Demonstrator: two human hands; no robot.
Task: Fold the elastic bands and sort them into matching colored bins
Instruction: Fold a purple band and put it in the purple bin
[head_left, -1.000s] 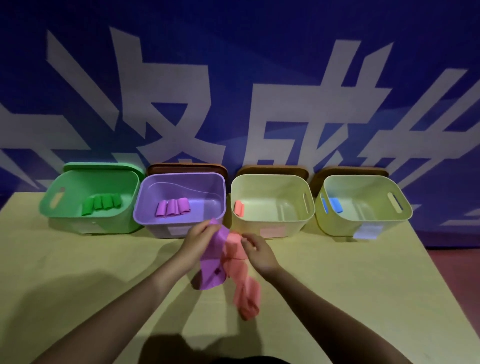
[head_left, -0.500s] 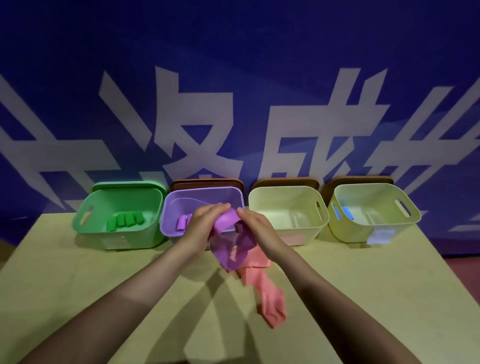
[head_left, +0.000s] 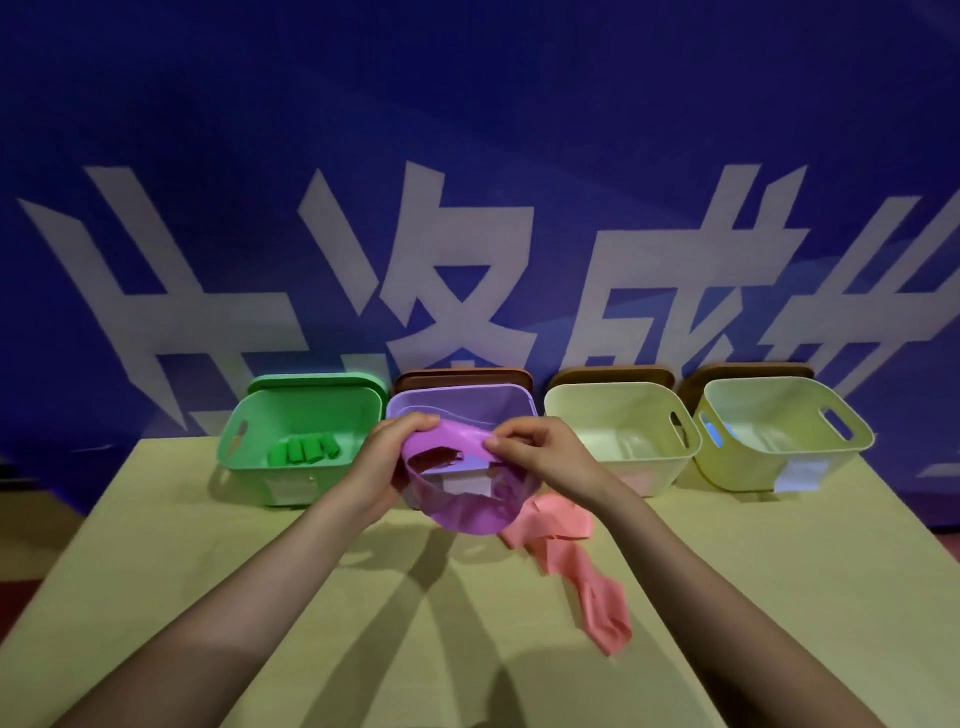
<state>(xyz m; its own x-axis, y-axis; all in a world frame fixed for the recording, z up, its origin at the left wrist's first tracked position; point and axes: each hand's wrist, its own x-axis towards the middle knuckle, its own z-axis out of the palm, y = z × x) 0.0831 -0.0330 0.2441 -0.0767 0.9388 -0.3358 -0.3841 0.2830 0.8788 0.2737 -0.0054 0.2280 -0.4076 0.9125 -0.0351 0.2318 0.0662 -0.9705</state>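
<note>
A purple elastic band (head_left: 467, 506) hangs as an open loop in front of the purple bin (head_left: 462, 405). My left hand (head_left: 382, 462) grips its top left part and my right hand (head_left: 540, 457) pinches its top right part. A pink band (head_left: 576, 561) lies crumpled on the table just right of the loop. The green bin (head_left: 306, 410) at the left holds several folded green bands (head_left: 304, 449). Right of the purple bin stand two pale yellow bins (head_left: 621, 408) (head_left: 779, 410); something blue shows in the far right one. My hands hide the purple bin's inside.
The yellow table (head_left: 208, 571) carries the bins in a row along its far edge, against a blue banner with white characters. Brown lids (head_left: 462, 375) lean behind three bins. White labels are stuck on the bins' fronts.
The pink band has dropped away from the purple one and lies on the table. Both hands have lifted the purple band and pulled it apart into an open loop.
</note>
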